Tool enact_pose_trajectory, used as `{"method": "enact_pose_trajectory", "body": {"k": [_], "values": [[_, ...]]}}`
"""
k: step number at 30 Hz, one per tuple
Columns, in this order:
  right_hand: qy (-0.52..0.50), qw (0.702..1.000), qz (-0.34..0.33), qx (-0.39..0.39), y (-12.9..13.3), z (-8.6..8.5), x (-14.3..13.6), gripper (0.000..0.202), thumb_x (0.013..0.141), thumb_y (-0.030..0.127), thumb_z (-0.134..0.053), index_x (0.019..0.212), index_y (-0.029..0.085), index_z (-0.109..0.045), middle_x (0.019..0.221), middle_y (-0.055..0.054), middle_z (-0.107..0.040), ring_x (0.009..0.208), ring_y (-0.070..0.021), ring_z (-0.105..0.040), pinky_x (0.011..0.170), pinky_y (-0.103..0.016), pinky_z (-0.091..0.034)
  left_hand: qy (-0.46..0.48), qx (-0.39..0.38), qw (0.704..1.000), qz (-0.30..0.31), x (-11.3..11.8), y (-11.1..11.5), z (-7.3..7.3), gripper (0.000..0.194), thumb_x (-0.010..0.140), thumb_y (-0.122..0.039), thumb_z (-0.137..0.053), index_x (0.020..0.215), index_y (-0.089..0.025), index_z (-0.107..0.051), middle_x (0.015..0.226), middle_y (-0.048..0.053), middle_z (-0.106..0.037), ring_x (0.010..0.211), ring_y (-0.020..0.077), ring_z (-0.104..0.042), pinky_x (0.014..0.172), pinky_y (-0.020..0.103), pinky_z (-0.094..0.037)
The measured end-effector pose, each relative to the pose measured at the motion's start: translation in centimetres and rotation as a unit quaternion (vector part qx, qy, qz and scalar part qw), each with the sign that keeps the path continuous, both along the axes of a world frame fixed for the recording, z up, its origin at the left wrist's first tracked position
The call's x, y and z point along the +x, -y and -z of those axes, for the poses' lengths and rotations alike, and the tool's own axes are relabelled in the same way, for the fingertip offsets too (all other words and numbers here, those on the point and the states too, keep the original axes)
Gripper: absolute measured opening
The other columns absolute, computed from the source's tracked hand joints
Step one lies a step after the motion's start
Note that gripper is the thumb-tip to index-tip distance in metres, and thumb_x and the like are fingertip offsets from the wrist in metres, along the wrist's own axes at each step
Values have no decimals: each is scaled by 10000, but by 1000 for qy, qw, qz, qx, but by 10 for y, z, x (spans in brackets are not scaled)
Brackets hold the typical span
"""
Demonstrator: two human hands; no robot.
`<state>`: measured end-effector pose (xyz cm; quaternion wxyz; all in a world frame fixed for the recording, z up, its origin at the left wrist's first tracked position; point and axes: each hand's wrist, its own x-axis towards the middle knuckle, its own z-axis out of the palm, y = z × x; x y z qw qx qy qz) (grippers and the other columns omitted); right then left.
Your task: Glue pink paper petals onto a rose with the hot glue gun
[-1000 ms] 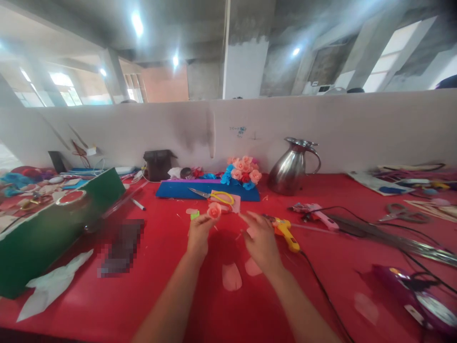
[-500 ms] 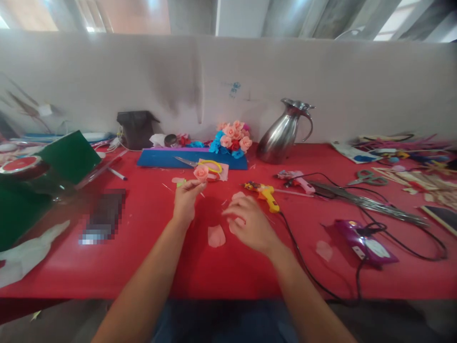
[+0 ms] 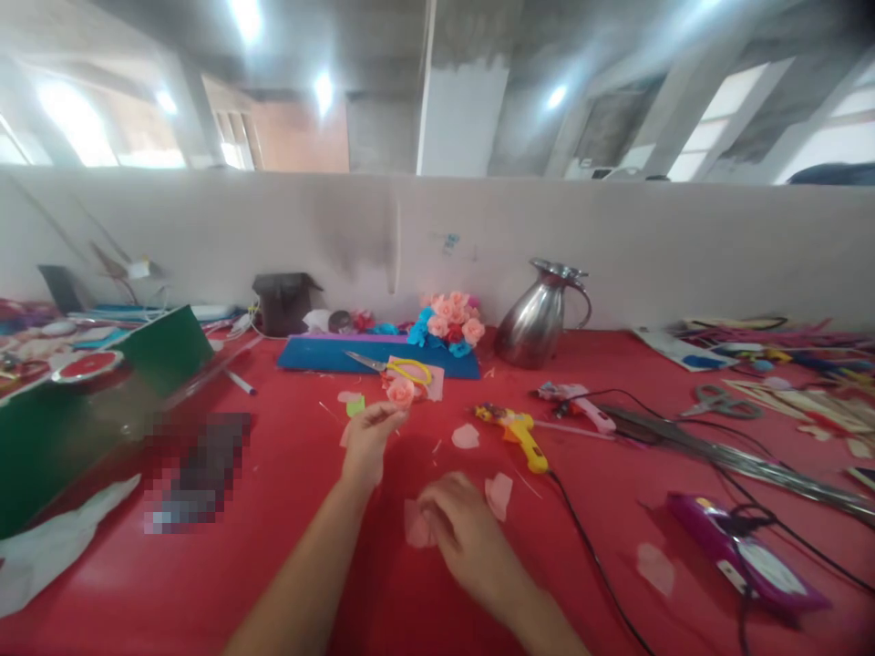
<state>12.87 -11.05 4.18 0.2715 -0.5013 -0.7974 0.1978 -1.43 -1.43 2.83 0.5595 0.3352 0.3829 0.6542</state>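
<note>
A small pink artificial rose (image 3: 400, 392) is pinched in the fingertips of my left hand (image 3: 367, 442), held up over the table. Lower down and to the right, my right hand (image 3: 459, 527) has its fingers closed on the edge of a pink petal (image 3: 416, 525) lying on the red tabletop. Two more loose petals, one petal (image 3: 499, 495) beside my right hand and another petal (image 3: 466, 436) above it, lie close by. Scissors with yellow handles (image 3: 410, 370) rest on pink pieces behind the rose.
A yellow glue gun (image 3: 523, 437) and a pink glue gun (image 3: 581, 405) lie right of centre, with cords. Beyond are a purple power box (image 3: 742, 551), a steel jug (image 3: 537, 314), and a bunch of pink and blue flowers (image 3: 455, 321) on a blue board (image 3: 342, 355).
My right hand has come down and left from above the petals onto the nearest one, its fingers closing there. My left hand still holds the rose. The view has tilted upward.
</note>
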Motion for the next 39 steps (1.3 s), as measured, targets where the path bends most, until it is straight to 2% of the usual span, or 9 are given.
{"method": "enact_pose_trajectory", "body": {"k": [3,9,15,21,28,32,35,37,39], "values": [[-23,1000,6,-16,0,-5,4,211,790,44,-403,787,202,-542,832,-34,-576,798,-172,-512,719,-307,-398,12,17,1000,12,1,0,0,138,529,-188,-757,643,-163,-683,637,-6,-655,661,112,-577,693,227,-411],[34,996,-71,-40,6,-10,6,312,622,3,-489,822,218,-595,926,-18,-591,917,-194,-474,828,-338,-336,2,47,998,40,3,1,1,199,568,-237,-748,748,-170,-696,714,2,-670,713,121,-574,740,246,-405],[-17,998,-30,-48,2,-2,2,180,764,75,-470,677,196,-572,752,-17,-598,825,-174,-506,759,-302,-362,-37,93,993,57,6,3,2,150,673,-271,-679,766,-167,-624,655,-29,-561,627,78,-483,656,203,-380],[-139,986,50,-73,-21,-6,14,121,835,185,-424,847,210,-542,844,-13,-608,784,-154,-559,687,-274,-411,-74,79,991,80,7,5,2,156,689,-273,-660,798,-172,-613,710,-26,-552,678,80,-477,680,192,-374],[-157,986,38,-46,-61,-10,22,209,822,184,-435,1018,215,-502,831,-6,-602,789,-152,-574,720,-287,-426,-132,28,976,170,6,10,-2,331,662,-318,-684,942,-146,-649,792,42,-620,759,138,-536,715,243,-404],[-152,987,50,-34,-63,-5,17,263,830,204,-437,1091,223,-457,821,-4,-598,766,-152,-579,695,-286,-434,-151,9,966,210,9,14,-6,271,616,-308,-716,806,-123,-659,749,49,-630,727,144,-553,709,256,-410],[-133,989,52,-31,-62,-4,23,282,822,195,-433,1101,228,-457,803,3,-602,746,-147,-584,695,-281,-440,-168,5,966,198,9,16,-9,217,622,-316,-704,699,-121,-647,659,25,-604,634,114,-521,643,236,-395],[-112,989,90,-22,-64,-5,38,284,813,199,-440,1093,227,-471,827,-8,-621,775,-153,-595,719,-285,-443,-174,-10,969,176,9,16,-10,214,621,-324,-696,675,-123,-643,622,15,-588,581,98,-488,587,223,-373],[-69,979,192,-5,-68,-5,60,244,806,212,-448,1043,209,-504,888,-45,-641,842,-174,-603,752,-299,-439,-174,-29,971,159,8,15,-8,211,607,-319,-696,676,-126,-644,599,9,-578,548,90,-466,545,216,-353]]}}
